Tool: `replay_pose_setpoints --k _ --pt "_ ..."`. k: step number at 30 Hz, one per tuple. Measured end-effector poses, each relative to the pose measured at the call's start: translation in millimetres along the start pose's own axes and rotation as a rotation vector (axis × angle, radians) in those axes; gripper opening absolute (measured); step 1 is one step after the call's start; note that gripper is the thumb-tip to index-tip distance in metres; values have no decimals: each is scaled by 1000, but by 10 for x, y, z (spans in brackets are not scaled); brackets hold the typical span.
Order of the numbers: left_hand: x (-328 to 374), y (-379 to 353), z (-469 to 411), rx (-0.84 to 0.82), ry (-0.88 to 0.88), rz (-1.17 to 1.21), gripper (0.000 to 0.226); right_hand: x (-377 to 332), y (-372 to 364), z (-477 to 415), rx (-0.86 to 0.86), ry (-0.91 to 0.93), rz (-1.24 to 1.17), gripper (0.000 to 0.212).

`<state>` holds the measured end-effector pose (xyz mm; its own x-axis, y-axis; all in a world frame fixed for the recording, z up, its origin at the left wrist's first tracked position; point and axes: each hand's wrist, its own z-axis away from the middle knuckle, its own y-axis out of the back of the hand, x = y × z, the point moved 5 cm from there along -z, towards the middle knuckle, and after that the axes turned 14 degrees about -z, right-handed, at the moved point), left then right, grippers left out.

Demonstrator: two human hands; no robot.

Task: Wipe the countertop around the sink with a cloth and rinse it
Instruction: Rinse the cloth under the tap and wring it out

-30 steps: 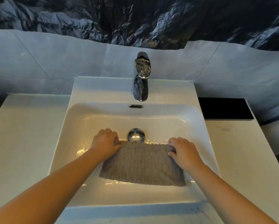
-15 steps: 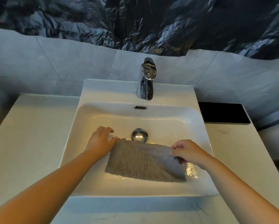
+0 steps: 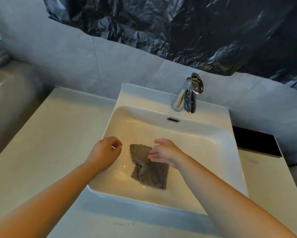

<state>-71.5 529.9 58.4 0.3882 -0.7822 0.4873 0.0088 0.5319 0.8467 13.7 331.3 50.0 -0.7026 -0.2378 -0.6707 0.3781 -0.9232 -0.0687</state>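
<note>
1. On the floor of the white ceramic sink [image 3: 204,140], toward its near edge and about midway between its left and right walls, lies the grey-brown knitted cloth [image 3: 152,174], bunched and partly folded over itself.
2. Over the sink's left wall hangs the left hand [image 3: 105,152], fingers loosely curled, thumb near forefinger, holding nothing and apart from the cloth.
3. The right hand [image 3: 163,152] is spread with straight, relaxed fingers above the cloth's far right corner. It grips nothing, and I cannot tell whether it touches the fabric.
4. The cloth looks soft and limp and is probably wet, so it should sag, drip and weigh more than it would dry. There is no stiff edge to lift. Gathering the bunched middle, or pinching its two far corners, seems the surest hold.
5. At the sink's far edge stands the chrome tap [image 3: 189,95], with no stream visible.
6. Half a second earlier both hands pinched the cloth's far corners and it lay spread flat, with a round chrome drain plug showing just beyond it. Now both hands have let go, the cloth has collapsed narrower, and the plug is out of sight.
</note>
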Motion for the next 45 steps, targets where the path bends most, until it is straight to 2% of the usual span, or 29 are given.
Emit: replay_pose_setpoints --k 3,5,8,11,12,14,16,18,23,26,29,31,33,36,38,40,43,45 --pt "6 -56 -1 -37 15 -12 14 5 204 1 157 96 239 26" --pt "-8 -174 -37 -107 84 -25 26 60 355 13 222 122 357 14" --pt "23 -433 -80 -247 191 -77 55 196 546 8 319 143 614 20" --pt "190 -597 -88 -308 245 -61 68 433 600 2 318 50 668 34" --pt "252 -620 -98 -299 259 -38 66 510 603 -7 312 22 643 39" --pt "367 -624 -132 -225 269 -53 46 600 597 -28 312 23 616 42" --pt "422 -628 -173 -195 290 -115 31 637 599 -62 321 73 609 34" --pt "386 -648 -223 -224 317 -72 31 647 618 -77 325 114 523 27" --pt "168 -630 -255 -211 152 -54 21 662 663 -45 254 166 267 17" --pt "206 -688 -203 -183 -58 -126 18 564 625 102 229 309 199 13" --pt "424 -702 -139 -172 -439 -207 59 336 557 270 140 499 253 27" --pt "513 -749 -149 -155 -567 -313 59 187 556 370 106 565 283 28" --pt "571 -768 -174 -140 -524 -347 40 90 595 444 102 590 306 27" --pt "655 -724 -156 -157 -447 -189 17 30 675 547 106 592 335 28" --pt "706 -651 -115 -208 -399 -96 13 -6 749 626 126 587 400 32" --pt "809 -529 -53 -266 -399 -34 10 -61 794 707 155 603 571 34" --pt "1027 -307 50 -421 -421 -11 7 -231 800 862 201 722 790 23" --pt "1141 -189 89 -537 -404 -5 15 -330 812 955 162 748 769 18"
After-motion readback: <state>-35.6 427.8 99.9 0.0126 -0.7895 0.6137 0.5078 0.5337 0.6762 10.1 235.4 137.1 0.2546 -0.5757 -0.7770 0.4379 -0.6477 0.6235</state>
